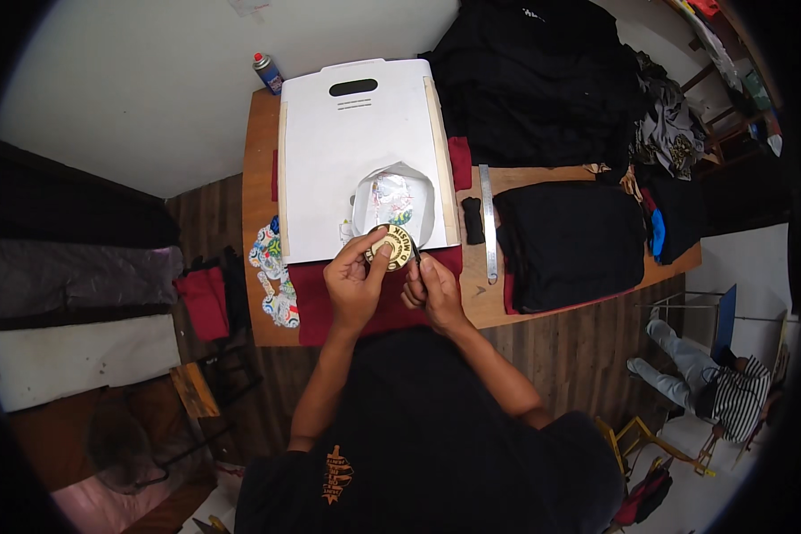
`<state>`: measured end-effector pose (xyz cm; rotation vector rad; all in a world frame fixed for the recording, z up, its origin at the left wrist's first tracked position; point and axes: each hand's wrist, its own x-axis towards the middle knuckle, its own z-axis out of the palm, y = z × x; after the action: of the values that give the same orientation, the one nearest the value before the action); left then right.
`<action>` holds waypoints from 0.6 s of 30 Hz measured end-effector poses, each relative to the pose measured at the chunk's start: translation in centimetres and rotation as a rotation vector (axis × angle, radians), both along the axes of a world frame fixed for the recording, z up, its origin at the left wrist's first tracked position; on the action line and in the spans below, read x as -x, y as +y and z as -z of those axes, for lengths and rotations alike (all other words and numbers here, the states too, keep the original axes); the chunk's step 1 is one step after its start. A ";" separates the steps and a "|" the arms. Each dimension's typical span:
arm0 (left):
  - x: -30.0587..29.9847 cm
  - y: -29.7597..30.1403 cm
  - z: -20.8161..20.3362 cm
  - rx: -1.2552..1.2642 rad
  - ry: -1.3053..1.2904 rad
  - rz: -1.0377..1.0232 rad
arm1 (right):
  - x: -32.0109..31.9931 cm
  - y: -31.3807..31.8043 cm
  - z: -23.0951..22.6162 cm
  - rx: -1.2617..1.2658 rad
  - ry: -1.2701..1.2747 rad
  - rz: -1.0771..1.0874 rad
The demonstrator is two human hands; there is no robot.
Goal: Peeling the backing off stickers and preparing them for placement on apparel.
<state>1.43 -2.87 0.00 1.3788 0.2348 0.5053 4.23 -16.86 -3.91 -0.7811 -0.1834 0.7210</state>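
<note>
My left hand (354, 283) pinches a flat round emblem (390, 247), gold with black lettering, between thumb and fingers. Close at its right edge, my right hand (432, 292) is closed around a thin dark tool (416, 253); too little of it shows to tell its kind. Both hands are over the near edge of a white board (320, 160) with a handle slot. Just beyond the emblem, an open white paper or plastic wrapper (425, 205) with clear film and coloured scraps lies on the board. Dark red cloth (320, 303) comes out from under the board toward me.
A metal ruler (488, 222) and a small black roll (473, 221) lie right of the board, beside folded black garments (570, 249). More black clothing (543, 80) is piled behind. A spray can (268, 73) stands far left; patterned scraps (280, 298) lie near left. Another person (725, 392) is at right.
</note>
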 end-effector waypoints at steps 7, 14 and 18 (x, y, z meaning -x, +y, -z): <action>-0.1 0.2 -0.1 -0.009 -0.001 0.007 | -0.1 0.2 0.0 0.013 -0.015 0.000; -0.2 0.2 -0.2 -0.014 -0.013 0.014 | -0.2 0.2 0.0 0.019 -0.015 0.007; -0.2 0.2 -0.2 -0.014 -0.013 0.011 | -0.2 0.3 0.2 0.034 -0.036 0.022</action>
<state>1.64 -2.67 0.25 1.3892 0.2130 0.5075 4.38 -16.54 -4.13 -0.8282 -0.1956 0.6915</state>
